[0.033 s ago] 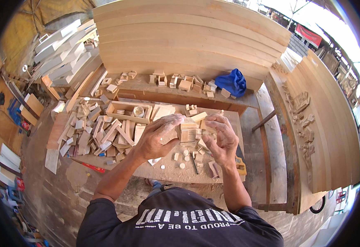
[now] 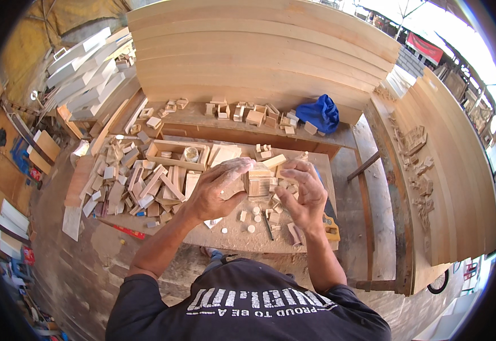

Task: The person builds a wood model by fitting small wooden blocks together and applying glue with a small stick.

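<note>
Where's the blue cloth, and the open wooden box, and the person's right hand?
Blue cloth [image 2: 317, 115]: head view, middle of its folds.
Open wooden box [image 2: 174, 163]: head view, its near wall.
Right hand [image 2: 310, 199]: head view, middle of the hand.

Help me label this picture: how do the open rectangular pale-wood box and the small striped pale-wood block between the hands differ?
The open rectangular pale-wood box looks clearly larger than the small striped pale-wood block. The box holds a round container; the block shows a striped face. The box lies beyond the left hand, while the block appears between it and the right hand. Both are pale wood.
</note>
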The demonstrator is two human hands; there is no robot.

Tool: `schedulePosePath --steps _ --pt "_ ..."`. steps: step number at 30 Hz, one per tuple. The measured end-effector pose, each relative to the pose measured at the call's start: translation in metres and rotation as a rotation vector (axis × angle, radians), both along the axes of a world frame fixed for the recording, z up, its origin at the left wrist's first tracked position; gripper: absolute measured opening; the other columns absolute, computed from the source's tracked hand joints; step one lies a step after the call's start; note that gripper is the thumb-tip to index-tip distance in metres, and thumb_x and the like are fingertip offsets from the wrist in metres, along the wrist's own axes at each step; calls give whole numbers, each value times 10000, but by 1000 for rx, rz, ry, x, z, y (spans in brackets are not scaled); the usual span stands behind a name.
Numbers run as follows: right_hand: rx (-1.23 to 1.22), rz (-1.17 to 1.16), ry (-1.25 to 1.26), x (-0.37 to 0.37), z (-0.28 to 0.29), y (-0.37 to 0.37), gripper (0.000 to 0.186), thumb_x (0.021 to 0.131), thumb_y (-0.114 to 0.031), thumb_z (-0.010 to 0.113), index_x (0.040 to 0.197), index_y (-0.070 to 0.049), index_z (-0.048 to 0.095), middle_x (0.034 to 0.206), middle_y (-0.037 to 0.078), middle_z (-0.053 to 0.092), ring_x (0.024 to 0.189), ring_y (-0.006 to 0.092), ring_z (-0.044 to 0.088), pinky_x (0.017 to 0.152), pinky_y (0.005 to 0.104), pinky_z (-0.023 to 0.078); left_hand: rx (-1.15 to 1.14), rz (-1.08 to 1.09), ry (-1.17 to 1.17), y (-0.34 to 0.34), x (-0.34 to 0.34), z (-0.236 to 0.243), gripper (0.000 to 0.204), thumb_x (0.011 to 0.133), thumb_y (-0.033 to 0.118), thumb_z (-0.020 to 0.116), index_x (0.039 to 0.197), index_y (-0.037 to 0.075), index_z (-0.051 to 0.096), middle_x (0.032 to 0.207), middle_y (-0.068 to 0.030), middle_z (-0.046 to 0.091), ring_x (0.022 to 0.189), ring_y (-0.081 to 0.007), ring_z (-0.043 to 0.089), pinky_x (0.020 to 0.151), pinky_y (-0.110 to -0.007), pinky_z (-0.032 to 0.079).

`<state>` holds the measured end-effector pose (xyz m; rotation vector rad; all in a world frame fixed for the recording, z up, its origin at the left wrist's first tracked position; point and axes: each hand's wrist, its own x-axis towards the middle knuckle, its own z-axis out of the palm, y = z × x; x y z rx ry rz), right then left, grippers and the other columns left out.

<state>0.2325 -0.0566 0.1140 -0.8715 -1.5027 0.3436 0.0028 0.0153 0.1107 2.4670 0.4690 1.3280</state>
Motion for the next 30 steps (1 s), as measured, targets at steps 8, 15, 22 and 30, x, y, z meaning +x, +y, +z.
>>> schedulePosePath --steps 8,15,22,30 --pt "73 -365 -67 -61 -8 -25 285 757 -59 863 978 -10 689 951 130 664 888 236 640 760 328 509 162 149 -70 -2 6 -2 607 707 -22 825 1279 2 624 1277 -148 684 1232 -339 640 1026 -436 535" --pt "33 -412 -44 -71 -2 -16 269 776 -38 851 979 -31 675 903 88 686 761 204 640 661 321 523 208 189 -38 -6 11 -2 559 731 -13 820 1257 -4 631 1267 -152 684 1202 -341 652 1003 -442 545" --pt "61 -379 -33 -70 -4 -12 217 802 -33 827 949 -30 668 890 88 695 749 192 628 642 309 508 197 199 -24 -7 10 -2 587 726 -20 824 1278 -4 626 1274 -153 683 1217 -338 646 1020 -445 540" --pt "60 -376 9 -67 -4 -10 183 811 -46 823 911 -21 673 864 87 676 723 167 584 627 293 473 205 180 -23 -4 13 0 589 719 -15 831 1272 -15 631 1282 -166 681 1210 -344 652 1018 -446 545"
